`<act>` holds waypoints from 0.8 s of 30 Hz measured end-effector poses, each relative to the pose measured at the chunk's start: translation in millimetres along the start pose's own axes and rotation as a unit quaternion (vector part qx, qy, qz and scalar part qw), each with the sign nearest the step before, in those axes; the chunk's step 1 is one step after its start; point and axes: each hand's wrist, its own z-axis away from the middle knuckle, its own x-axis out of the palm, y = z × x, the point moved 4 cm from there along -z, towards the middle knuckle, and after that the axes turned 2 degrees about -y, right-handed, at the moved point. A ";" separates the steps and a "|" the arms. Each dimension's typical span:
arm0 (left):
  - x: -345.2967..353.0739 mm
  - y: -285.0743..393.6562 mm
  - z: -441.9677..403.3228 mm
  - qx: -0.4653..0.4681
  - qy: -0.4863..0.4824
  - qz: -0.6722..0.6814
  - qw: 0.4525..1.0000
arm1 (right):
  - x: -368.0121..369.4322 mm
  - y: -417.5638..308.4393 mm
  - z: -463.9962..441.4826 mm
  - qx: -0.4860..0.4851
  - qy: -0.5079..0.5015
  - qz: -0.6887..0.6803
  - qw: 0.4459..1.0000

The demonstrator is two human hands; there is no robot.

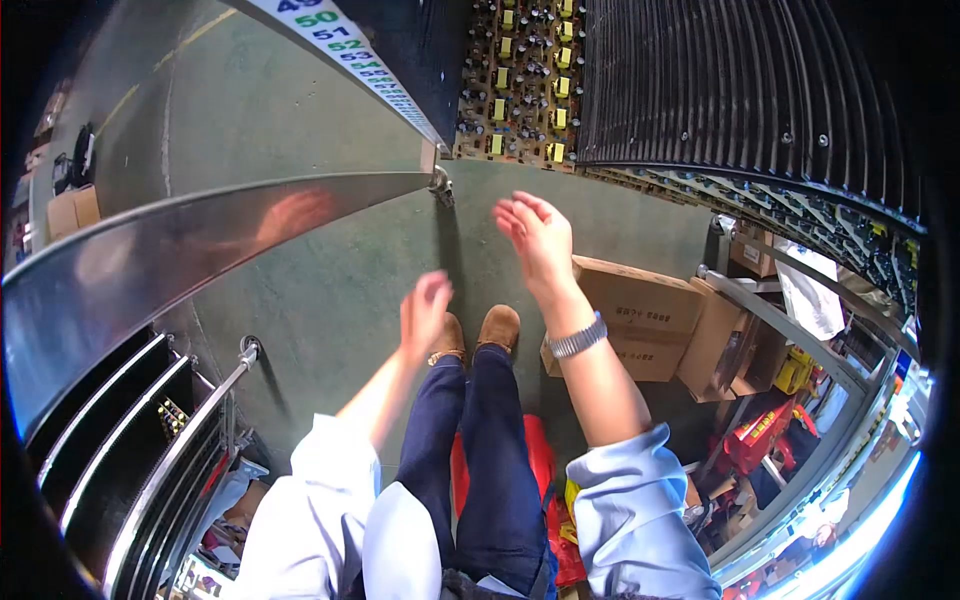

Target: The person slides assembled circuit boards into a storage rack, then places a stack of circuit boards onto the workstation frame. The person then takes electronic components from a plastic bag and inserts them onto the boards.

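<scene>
My right hand (537, 238) is raised in front of me with its fingers loosely bent and nothing visible in them. Below and to its left is my left hand (424, 312), a little blurred, its fingers apart and no object showing. Neither hand touches anything. Ahead of the right hand, circuit boards (520, 90) with yellow components stand in a rack between dark panels. A cardboard box (635, 315) lies on the floor beside my right forearm. To the left of my hands runs a shiny metal rail (230, 220), which reflects a hand.
A numbered strip (350, 55) edges the rack ahead. Black ribbed panels (740, 90) rise at the right. A caster (440, 185) is under the rack's corner. At lower left stands another metal rack (150, 490). Red and yellow items (760, 430) fill a lower shelf at right.
</scene>
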 end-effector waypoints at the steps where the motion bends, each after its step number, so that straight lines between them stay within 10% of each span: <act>1: 12.3 5.2 -27.3 -0.002 -0.004 0.167 0.986 | -4.1 -1.0 6.9 -0.001 -0.013 0.021 1.000; 7: 38.3 89.4 -94.3 -0.046 0.026 0.561 0.826 | -19.8 -16.0 51.5 -0.004 -0.053 0.067 0.996; 24: 41.7 100.2 -119.3 -0.065 0.118 0.537 0.833 | 27.5 -64.9 33.9 -0.143 -0.127 0.119 0.974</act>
